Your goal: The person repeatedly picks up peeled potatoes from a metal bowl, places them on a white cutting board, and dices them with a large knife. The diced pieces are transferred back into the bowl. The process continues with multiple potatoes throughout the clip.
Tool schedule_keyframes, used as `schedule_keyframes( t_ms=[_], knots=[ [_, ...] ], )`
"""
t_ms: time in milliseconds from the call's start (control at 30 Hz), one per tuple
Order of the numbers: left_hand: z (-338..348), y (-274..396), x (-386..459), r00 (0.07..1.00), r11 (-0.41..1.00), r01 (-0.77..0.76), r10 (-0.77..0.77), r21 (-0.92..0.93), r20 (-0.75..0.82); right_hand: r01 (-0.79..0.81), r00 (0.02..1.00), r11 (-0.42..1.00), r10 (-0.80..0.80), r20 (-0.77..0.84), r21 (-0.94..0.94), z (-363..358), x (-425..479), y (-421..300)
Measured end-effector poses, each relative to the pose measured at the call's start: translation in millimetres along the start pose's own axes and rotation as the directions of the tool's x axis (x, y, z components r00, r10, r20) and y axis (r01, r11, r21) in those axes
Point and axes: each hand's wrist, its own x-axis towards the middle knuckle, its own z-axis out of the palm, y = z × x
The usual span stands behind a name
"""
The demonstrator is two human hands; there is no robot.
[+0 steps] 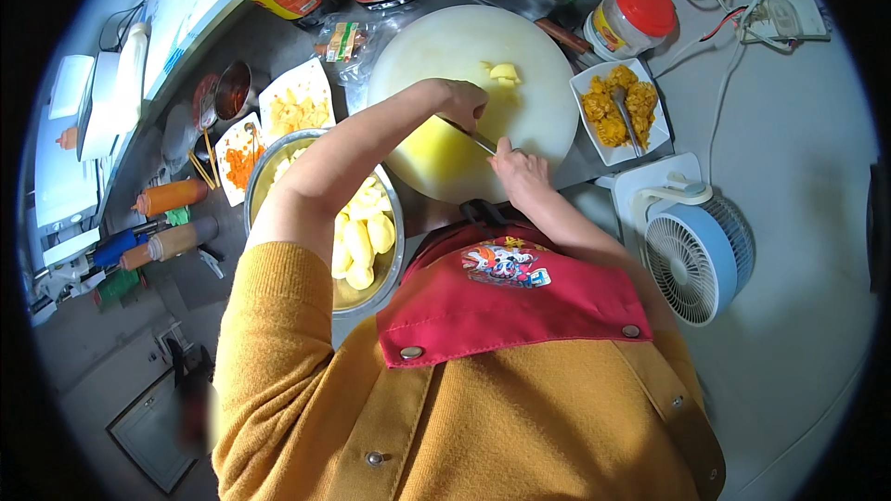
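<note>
A round white cutting board point(418, 49) lies before me. On it, my right hand point(523, 172) grips a knife point(480, 140), its blade seen nearly edge-on and slanting up to the left. Bent over the far part of the blade, my left hand point(464, 106) has its fingers curled down; whatever lies beneath them is hidden. A few pale yellow pieces, apparently cut potato point(505, 72), rest beyond my hands. To the left, partly behind my left forearm, a metal basin point(395, 250) contains several peeled potatoes point(358, 243).
White dishes of orange diced food point(243, 163) and pale chopped food point(298, 111) stand left. At right are a dish of yellow food with a spoon point(618, 111), a red-lidded jar point(637, 14) and a blue-white fan point(689, 261). Sauce bottles point(172, 196) lie far left.
</note>
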Motion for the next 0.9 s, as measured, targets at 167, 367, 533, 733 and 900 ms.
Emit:
schedule_keyframes(
  t_ms=[167, 367, 533, 733, 900],
  knots=[
    [-11.3, -7.1, 10.2, 0.992, 0.99, -0.103, 0.095, -0.1, -0.085, -0.015, 1.0, 1.0, 0.015, 0.006, 0.011, -2.0, 0.7, 2.1],
    [5.5, -50.1, 36.6, 0.991, 0.989, -0.04, 0.022, -0.14, -0.129, -0.004, 1.0, 1.0, 0.004, 0.005, 0.0, -3.4, 0.0, -0.8],
    [9.0, -38.2, 26.0, 0.93, 0.995, 0.002, 0.037, 0.104, -0.366, -0.009, 1.0, 0.999, 0.008, 0.019, 0.033, -7.5, -0.4, -1.0],
    [15.0, 14.9, -72.6, 0.239, 0.988, -0.153, 0.045, 0.008, -0.97, -0.061, 0.995, 0.996, 0.057, 0.077, 0.058, -13.8, 5.9, 1.1],
    [117.6, 3.0, -64.1, 0.538, 0.997, -0.051, -0.027, -0.064, -0.843, -0.047, 0.997, 0.997, 0.043, 0.06, 0.067, -10.2, 10.2, 1.0]
  ],
)
